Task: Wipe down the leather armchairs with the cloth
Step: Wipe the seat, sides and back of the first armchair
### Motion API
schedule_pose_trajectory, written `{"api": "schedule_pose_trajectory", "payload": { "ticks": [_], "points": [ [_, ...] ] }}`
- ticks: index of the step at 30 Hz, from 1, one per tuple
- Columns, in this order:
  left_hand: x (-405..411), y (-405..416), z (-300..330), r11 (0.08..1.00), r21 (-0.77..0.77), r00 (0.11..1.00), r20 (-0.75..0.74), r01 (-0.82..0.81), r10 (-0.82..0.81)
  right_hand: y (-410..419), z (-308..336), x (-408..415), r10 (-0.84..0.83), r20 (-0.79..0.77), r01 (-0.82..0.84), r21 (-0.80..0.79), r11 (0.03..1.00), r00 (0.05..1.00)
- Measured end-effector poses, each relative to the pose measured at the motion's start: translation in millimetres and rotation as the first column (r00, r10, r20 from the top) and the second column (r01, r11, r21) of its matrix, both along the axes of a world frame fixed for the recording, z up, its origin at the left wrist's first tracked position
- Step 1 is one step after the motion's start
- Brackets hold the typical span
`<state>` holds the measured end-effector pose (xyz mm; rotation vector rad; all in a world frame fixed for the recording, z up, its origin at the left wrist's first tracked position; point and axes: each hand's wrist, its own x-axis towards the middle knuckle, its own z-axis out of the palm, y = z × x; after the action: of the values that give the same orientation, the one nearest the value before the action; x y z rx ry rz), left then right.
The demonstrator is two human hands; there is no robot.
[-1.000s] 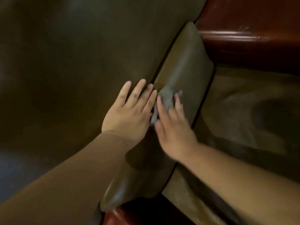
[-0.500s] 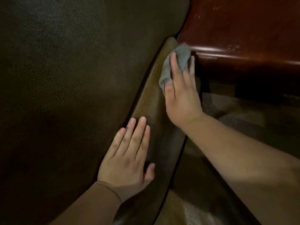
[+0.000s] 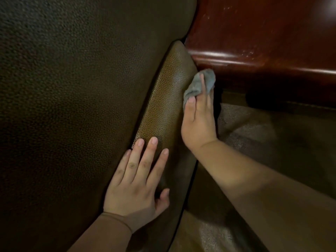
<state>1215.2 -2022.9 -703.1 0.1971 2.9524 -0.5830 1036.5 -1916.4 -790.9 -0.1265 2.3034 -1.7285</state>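
cloth (image 3: 199, 84) being gripped by right hand (image 3: 198, 122), rubbed down armchair cushion (image 3: 169, 99) edge; left hand (image 3: 138, 184) spread flat, probably steadying cushion.

Dark brown pebbled leather armchair (image 3: 72, 106); bunched grey cloth (image 3: 198, 84) pressed against its padded arm edge (image 3: 169, 99).

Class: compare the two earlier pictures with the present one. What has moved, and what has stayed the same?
The right hand carried the grey cloth up the leather panel to its top end, then back down along its right edge. The left hand slid lower and stays flat on the leather. The cloth is gripped throughout.
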Motion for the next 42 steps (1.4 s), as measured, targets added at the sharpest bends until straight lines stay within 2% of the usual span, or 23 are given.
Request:
{"api": "schedule_pose_trajectory", "payload": {
  "ticks": [2,4,6,10,14,16,18,21,24,27,29,31,34,35,37,39,42],
  "points": [
    [0.0,1.1,0.6,1.0,0.006,1.0,-0.002,-0.007,0.007,5.0,12.9,30.1,0.069,0.049,-0.068,-0.007,0.998,0.996],
    [-0.2,-0.1,1.4,1.0,0.015,1.0,0.001,-0.007,0.007,7.9,29.0,40.5,0.2,-0.056,-0.201,-0.015,0.98,0.978],
    [-0.7,-1.7,0.4,1.0,0.002,1.0,0.004,0.001,-0.001,6.5,28.4,24.0,0.221,-0.133,-0.224,-0.003,0.975,0.966],
    [-0.7,-0.5,-2.8,1.0,0.005,1.0,-0.026,-0.005,0.005,7.2,-18.9,-1.4,0.005,0.023,-0.005,-0.003,1.0,1.0],
    [-1.5,-0.6,-3.3,1.0,0.003,1.0,-0.028,-0.002,0.002,23.5,-32.5,-6.3,-0.019,0.183,0.01,0.049,0.999,0.983],
    [-1.0,0.0,-3.6,1.0,0.006,0.999,-0.033,0.0,0.0,16.6,-16.7,-7.2,-0.026,0.211,0.025,0.004,1.0,0.977],
    [-0.6,1.0,-4.1,1.0,0.013,0.999,-0.041,0.001,0.0,3.8,-2.7,-13.3,-0.105,0.226,0.121,-0.059,0.991,0.968],
    [-0.7,1.3,-3.9,1.0,0.01,0.999,-0.045,-0.002,0.002,0.7,-14.2,-26.1,-0.229,0.218,0.235,-0.003,0.972,0.949],
    [-1.4,1.3,-4.8,1.0,-0.001,0.999,-0.045,-0.004,0.004,9.7,-37.1,-19.7,-0.143,0.176,0.14,0.028,0.99,0.974],
    [-0.5,0.0,-6.2,1.0,0.003,0.999,-0.046,-0.003,0.004,9.2,-36.4,38.4,-0.055,0.129,0.056,-0.007,0.998,0.99],
    [0.5,0.1,-7.7,1.0,0.004,0.999,-0.048,-0.006,0.006,11.9,-32.2,99.4,0.14,-0.008,-0.138,0.083,0.987,0.99],
    [0.3,-0.3,-6.7,1.0,0.0,0.998,-0.056,-0.004,0.004,16.1,-36.7,115.5,0.236,-0.004,-0.234,0.111,0.966,0.972],
    [-1.4,-1.3,-7.4,0.999,-0.045,0.999,-0.04,0.005,-0.007,3.8,-40.4,41.8,0.049,-0.063,-0.041,0.133,0.99,0.997],
    [-0.2,-1.2,-7.8,0.999,-0.054,1.0,-0.029,0.004,-0.006,1.3,-44.2,13.9,-0.023,-0.041,0.028,0.123,0.992,0.999],
    [0.3,-1.7,-9.0,0.998,-0.056,0.999,-0.036,0.008,-0.01,-0.8,-37.9,3.8,-0.06,0.039,0.057,0.071,0.996,0.997],
    [0.7,-1.0,-8.9,0.999,-0.04,0.999,-0.047,0.007,-0.009,7.4,-33.4,59.7,0.074,-0.049,-0.072,0.05,0.996,0.996],
    [-1.2,-1.5,-9.1,0.999,-0.027,0.998,-0.06,0.018,-0.02,40.4,-42.4,149.3,0.33,-0.19,-0.31,0.129,0.942,0.925]
  ]
}}
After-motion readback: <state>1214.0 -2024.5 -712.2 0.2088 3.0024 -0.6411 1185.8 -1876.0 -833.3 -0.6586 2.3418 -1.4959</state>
